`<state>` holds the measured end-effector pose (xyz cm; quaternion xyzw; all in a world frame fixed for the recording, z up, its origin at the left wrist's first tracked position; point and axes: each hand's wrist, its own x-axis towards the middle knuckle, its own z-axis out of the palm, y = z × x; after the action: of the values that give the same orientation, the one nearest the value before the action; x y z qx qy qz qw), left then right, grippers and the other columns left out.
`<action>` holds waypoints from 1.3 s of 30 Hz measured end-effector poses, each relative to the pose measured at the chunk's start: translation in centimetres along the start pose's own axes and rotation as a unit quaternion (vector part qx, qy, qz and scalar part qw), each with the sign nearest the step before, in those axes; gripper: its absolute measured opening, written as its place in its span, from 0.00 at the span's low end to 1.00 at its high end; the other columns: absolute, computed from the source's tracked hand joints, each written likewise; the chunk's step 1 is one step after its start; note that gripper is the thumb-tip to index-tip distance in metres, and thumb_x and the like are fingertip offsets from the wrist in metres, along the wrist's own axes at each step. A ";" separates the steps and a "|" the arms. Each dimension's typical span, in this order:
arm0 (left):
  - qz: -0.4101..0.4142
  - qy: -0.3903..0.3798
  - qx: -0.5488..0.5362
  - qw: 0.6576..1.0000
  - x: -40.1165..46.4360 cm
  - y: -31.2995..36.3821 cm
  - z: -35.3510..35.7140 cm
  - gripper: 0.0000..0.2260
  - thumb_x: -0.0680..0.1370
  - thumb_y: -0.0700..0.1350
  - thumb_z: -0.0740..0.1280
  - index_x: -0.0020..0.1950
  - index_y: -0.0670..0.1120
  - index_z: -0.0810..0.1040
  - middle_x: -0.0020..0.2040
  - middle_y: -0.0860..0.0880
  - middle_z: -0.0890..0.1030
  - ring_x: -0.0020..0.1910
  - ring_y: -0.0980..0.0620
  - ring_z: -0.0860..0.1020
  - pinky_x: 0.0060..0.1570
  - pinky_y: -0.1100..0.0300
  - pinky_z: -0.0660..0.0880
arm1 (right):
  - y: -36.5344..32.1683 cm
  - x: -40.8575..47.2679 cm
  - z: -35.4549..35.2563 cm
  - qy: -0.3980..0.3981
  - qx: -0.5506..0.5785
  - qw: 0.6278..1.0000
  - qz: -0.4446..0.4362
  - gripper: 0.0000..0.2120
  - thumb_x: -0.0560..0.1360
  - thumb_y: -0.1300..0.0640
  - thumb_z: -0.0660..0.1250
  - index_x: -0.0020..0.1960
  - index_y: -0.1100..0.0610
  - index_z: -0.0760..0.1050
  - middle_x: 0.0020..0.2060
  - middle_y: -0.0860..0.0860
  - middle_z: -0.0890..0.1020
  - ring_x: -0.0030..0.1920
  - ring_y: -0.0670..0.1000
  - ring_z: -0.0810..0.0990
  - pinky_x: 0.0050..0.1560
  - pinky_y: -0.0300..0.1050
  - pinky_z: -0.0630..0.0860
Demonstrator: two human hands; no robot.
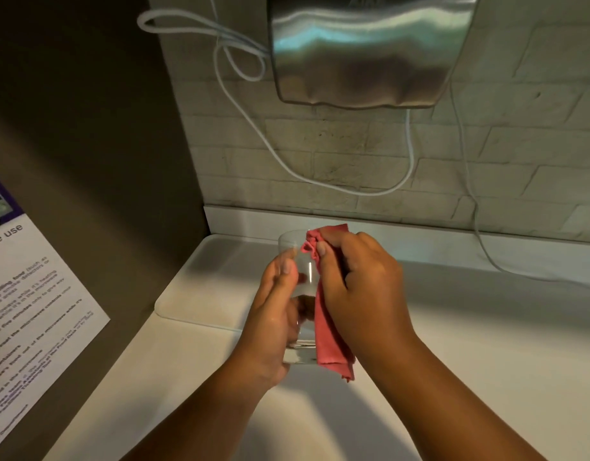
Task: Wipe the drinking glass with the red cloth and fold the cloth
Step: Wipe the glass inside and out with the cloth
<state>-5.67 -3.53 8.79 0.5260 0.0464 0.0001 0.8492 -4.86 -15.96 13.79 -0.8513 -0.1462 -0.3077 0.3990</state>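
A clear drinking glass (302,277) is held upright above the white counter, its rim toward the wall. My left hand (273,324) wraps its left side and base, thumb across the front. My right hand (360,287) presses the red cloth (327,331) against the glass's right side and rim. Part of the cloth is bunched over the rim under my fingers. The rest hangs down past the base of the glass. The far side of the glass is hidden by my hands.
A white counter (470,344) with a raised back edge runs below a pale brick wall. A steel hand dryer (370,51) hangs overhead with white cables (320,174) looping down. A dark side wall at the left carries a printed notice (30,294).
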 end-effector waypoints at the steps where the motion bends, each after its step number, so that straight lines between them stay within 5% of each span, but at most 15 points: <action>1: 0.000 0.005 -0.006 1.000 0.1 0.2 -0.1 0.31 0.70 0.70 0.72 0.70 0.60 0.80 0.68 0.43 0.84 0.61 0.37 0.85 0.62 0.37 0.81 | 0.1 -0.2 0.0 0.003 0.010 1.000 0.004 0.09 0.81 0.57 0.67 0.59 0.52 0.81 0.47 0.45 0.83 0.45 0.40 0.77 0.46 0.26 0.70; 4: 0.007 0.019 -0.025 0.999 0.7 0.8 -0.4 0.38 0.62 0.74 0.78 0.68 0.58 0.82 0.59 0.44 0.87 0.57 0.40 0.83 0.60 0.39 0.77 | -0.3 -1.7 0.2 -0.013 0.032 0.999 -0.023 0.08 0.80 0.58 0.68 0.58 0.53 0.81 0.47 0.46 0.83 0.45 0.42 0.79 0.47 0.33 0.75; 8: 0.012 0.027 -0.043 0.999 1.4 0.8 -0.7 0.45 0.55 0.72 0.82 0.70 0.58 0.81 0.57 0.44 0.87 0.60 0.42 0.83 0.70 0.40 0.73 | -1.3 -3.6 0.6 -0.085 0.000 0.993 -0.079 0.10 0.81 0.55 0.65 0.60 0.52 0.80 0.51 0.49 0.83 0.46 0.48 0.81 0.47 0.44 0.80; 11: -0.009 0.022 -0.032 0.999 1.1 0.1 -0.6 0.46 0.56 0.72 0.82 0.70 0.54 0.82 0.57 0.44 0.88 0.59 0.45 0.86 0.63 0.46 0.80 | -1.1 -2.7 0.9 -0.058 -0.004 0.995 -0.083 0.10 0.81 0.56 0.66 0.61 0.53 0.81 0.52 0.50 0.83 0.48 0.48 0.81 0.50 0.40 0.79; 14: -0.033 0.020 -0.015 0.999 0.5 -0.4 -0.6 0.42 0.63 0.71 0.77 0.71 0.51 0.81 0.65 0.39 0.86 0.60 0.41 0.87 0.54 0.48 0.85 | -0.5 -1.3 1.1 -0.025 0.006 0.996 -0.084 0.09 0.80 0.58 0.68 0.59 0.55 0.81 0.50 0.50 0.83 0.47 0.48 0.81 0.49 0.39 0.77; 18: -0.059 -0.003 -0.019 0.998 0.1 -0.8 -0.6 0.36 0.64 0.71 0.74 0.70 0.59 0.81 0.71 0.38 0.80 0.65 0.32 0.83 0.65 0.29 0.78 | 1.3 0.6 1.0 0.013 0.045 0.999 0.016 0.07 0.80 0.58 0.68 0.56 0.52 0.83 0.47 0.46 0.84 0.47 0.44 0.81 0.49 0.41 0.77; 24: -0.065 -0.045 -0.134 0.988 0.6 0.6 -1.6 0.36 0.66 0.62 0.79 0.70 0.48 0.81 0.51 0.42 0.86 0.44 0.37 0.88 0.41 0.46 0.85 | 2.8 0.6 -1.2 0.082 0.278 0.939 0.186 0.08 0.79 0.59 0.68 0.47 0.48 0.83 0.40 0.43 0.86 0.40 0.40 0.83 0.43 0.35 0.78; 31: -0.092 -0.052 -0.203 0.973 1.6 1.2 -3.8 0.26 0.77 0.63 0.68 0.63 0.44 0.82 0.52 0.37 0.86 0.56 0.36 0.86 0.52 0.45 0.84 | 3.1 -0.9 -3.6 0.089 0.310 0.925 0.200 0.07 0.80 0.60 0.67 0.50 0.52 0.84 0.43 0.44 0.87 0.44 0.42 0.85 0.44 0.35 0.78; 35: -0.094 -0.053 -0.173 0.979 1.5 0.5 -3.8 0.26 0.78 0.61 0.67 0.69 0.45 0.81 0.63 0.37 0.87 0.50 0.40 0.88 0.47 0.49 0.85 | 2.6 -1.6 -3.3 0.062 0.294 0.939 0.169 0.07 0.80 0.59 0.68 0.52 0.51 0.84 0.44 0.42 0.87 0.46 0.42 0.85 0.45 0.33 0.78; 39: -0.096 -0.043 -0.170 0.980 1.3 -0.1 -3.1 0.24 0.81 0.59 0.65 0.70 0.46 0.80 0.59 0.38 0.88 0.47 0.40 0.88 0.44 0.50 0.85 | 1.5 -2.8 -2.3 0.052 0.230 0.968 0.083 0.07 0.78 0.59 0.70 0.52 0.48 0.84 0.45 0.42 0.86 0.49 0.42 0.84 0.51 0.38 0.79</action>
<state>-4.63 -0.75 7.18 0.3661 0.0592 -0.0964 0.9237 -7.21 -18.65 12.25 -0.7289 -0.1210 -0.2756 0.6149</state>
